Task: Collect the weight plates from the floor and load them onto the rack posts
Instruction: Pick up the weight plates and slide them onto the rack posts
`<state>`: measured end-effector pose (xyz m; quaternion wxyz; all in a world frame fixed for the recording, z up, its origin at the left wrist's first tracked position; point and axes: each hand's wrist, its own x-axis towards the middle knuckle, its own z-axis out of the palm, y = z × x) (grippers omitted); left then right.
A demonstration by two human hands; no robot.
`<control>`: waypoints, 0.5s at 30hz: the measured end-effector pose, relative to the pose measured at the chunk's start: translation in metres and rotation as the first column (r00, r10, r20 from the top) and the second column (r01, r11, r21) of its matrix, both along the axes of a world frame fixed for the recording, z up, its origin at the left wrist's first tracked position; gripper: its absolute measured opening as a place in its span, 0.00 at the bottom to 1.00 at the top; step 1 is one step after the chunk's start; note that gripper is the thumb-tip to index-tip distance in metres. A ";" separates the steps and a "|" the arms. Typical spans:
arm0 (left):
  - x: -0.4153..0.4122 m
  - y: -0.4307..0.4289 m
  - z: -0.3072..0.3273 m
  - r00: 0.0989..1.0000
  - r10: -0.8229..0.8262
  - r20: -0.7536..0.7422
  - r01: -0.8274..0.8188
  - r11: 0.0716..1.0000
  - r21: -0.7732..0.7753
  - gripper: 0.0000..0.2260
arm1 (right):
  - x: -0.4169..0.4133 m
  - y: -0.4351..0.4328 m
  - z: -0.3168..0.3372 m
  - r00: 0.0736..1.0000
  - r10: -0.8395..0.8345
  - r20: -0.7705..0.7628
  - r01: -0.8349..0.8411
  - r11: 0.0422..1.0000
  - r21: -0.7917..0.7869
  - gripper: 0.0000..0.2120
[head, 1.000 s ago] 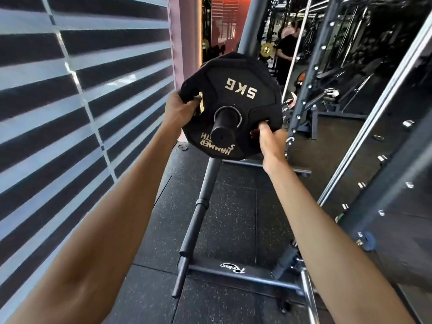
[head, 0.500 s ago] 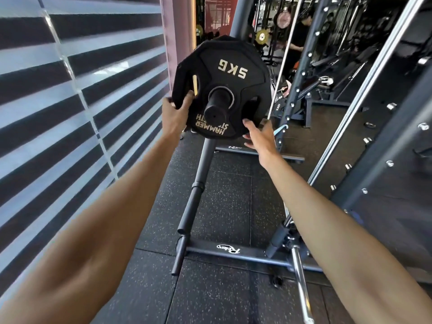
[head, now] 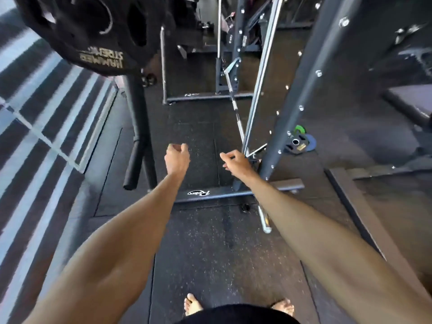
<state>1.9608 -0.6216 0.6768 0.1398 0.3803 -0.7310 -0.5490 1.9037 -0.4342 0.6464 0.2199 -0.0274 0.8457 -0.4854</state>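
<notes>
The black 5 kg weight plate (head: 93,36) hangs on an upper post of the plate rack (head: 136,106) at the top left, with neither hand on it. A bare lower rack post (head: 135,160) points toward me just left of my hands. My left hand (head: 177,157) and my right hand (head: 233,160) hang low over the floor mat, fingers loosely curled, both holding nothing. Small weight plates (head: 298,142), one black, one blue and one green, lie on the floor behind the grey upright to the right of my right hand.
A grey power-rack upright (head: 294,94) and a slanted chrome guide rod (head: 259,78) stand at right. A barbell (head: 236,113) leans along the floor, ending near my right forearm. The rack's base bar (head: 203,192) crosses in front. A bench (head: 411,106) is far right; striped blinds (head: 35,113) line the left.
Both hands have let go of the 5 kg plate, which stays on the rack post. My arms dropped and my view tilted down toward the floor.
</notes>
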 end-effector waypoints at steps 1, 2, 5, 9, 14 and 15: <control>-0.009 0.025 -0.005 0.999 -0.044 0.026 0.044 0.999 0.003 0.06 | -0.002 0.027 -0.008 1.000 -0.018 0.007 0.018 1.000 0.023 0.18; -0.019 0.050 -0.011 0.995 -0.088 0.049 0.088 0.996 0.002 0.06 | -0.001 0.053 -0.010 0.999 -0.039 0.009 0.039 0.998 0.045 0.16; -0.051 0.131 -0.036 0.955 -0.249 0.159 0.249 0.968 0.022 0.09 | -0.001 0.136 -0.010 0.992 -0.120 0.038 0.115 0.986 0.121 0.17; -0.090 0.245 -0.071 0.838 -0.441 0.322 0.431 0.896 0.104 0.11 | -0.010 0.249 -0.023 0.980 -0.193 0.056 0.179 0.965 0.190 0.16; -0.123 0.388 -0.086 0.573 -0.684 0.452 0.710 0.689 0.143 0.11 | -0.025 0.367 -0.046 0.973 -0.204 0.104 0.163 0.936 0.311 0.14; -0.129 0.412 -0.088 0.525 -0.709 0.471 0.751 0.646 0.135 0.12 | -0.030 0.385 -0.051 0.967 -0.229 0.113 0.182 0.929 0.323 0.15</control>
